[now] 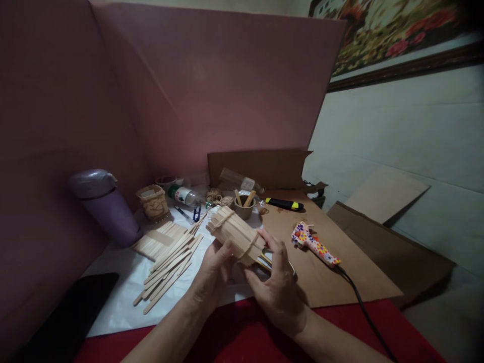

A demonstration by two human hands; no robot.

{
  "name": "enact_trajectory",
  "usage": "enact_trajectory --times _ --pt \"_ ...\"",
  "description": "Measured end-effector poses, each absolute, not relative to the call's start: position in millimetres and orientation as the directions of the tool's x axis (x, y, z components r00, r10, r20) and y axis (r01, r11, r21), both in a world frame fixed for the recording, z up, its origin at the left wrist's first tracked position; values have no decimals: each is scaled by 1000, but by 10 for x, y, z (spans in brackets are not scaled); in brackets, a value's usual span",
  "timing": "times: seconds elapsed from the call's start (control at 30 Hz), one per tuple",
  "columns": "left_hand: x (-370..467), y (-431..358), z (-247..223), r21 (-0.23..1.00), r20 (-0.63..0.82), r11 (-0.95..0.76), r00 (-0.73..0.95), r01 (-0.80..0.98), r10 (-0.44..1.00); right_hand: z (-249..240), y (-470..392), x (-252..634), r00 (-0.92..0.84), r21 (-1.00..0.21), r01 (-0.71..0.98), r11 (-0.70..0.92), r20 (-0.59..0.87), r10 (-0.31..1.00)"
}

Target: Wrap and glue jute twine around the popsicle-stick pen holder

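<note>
Two hands close on the bundle [235, 229], mid-view: the left [216, 266] grips its side at seven o'clock, the right [279, 282] its end at four, probably so that it stays steady along its length. Twine [251, 245] seems to bind the sticks together. At three lies the glue gun [317, 248] on card [351, 285], likely there to shield the surface (cheerful flowers on that gun). Loose sticks [172, 267] fan out at eight, presumably for easy reach. Both palms and the bundle's underside are hidden. Something brassy [266, 259] by the right fingers is too covered to name; the painting [393, 48], between one and two, is cut off.
</note>
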State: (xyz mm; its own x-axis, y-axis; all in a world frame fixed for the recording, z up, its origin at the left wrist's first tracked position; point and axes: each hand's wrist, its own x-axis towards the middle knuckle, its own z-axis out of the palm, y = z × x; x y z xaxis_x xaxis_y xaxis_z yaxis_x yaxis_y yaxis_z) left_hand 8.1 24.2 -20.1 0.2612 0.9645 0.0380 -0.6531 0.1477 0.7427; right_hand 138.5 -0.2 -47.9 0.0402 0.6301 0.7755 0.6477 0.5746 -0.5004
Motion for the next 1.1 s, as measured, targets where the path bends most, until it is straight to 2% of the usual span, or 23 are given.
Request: enact_trajectory --times 0.3,0.5,0.83,1.1 --pt "83 221 -190 741 21 135 224 -658 974 -479 -18 1374 -31 -376 712 592 826 562" --pt "79 216 -197 745 15 124 203 -655 979 -494 -10 1366 -39 -375 722 582 817 576" --pt "106 214 -113 756 -80 113 81 -645 994 -524 16 1385 -60 -411 704 579 779 624" --pt "33 254 -122 650 -105 210 188 -731 977 -441 -23 1412 -79 -423 674 606 774 628"
